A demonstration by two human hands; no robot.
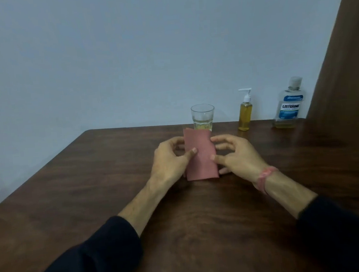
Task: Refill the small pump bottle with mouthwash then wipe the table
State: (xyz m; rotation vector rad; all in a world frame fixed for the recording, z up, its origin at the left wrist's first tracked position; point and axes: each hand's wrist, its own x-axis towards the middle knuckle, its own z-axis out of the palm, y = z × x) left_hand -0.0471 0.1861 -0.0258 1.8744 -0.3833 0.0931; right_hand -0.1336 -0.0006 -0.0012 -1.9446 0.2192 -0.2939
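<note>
A folded pink cloth [200,155] is held over the middle of the dark wooden table [93,196]. My left hand [170,160] pinches its left edge, thumb on top. My right hand [238,154] pinches its right edge, a pink band on that wrist. The small pump bottle [245,114], white pump on and full of yellow liquid, stands at the back right. The mouthwash bottle [290,105], capped and nearly empty, stands further right by the wall.
A clear drinking glass [203,116] with a little yellowish liquid stands just behind the cloth. A brown curtain [341,69] hangs at the right edge. The table's far edge meets the pale wall.
</note>
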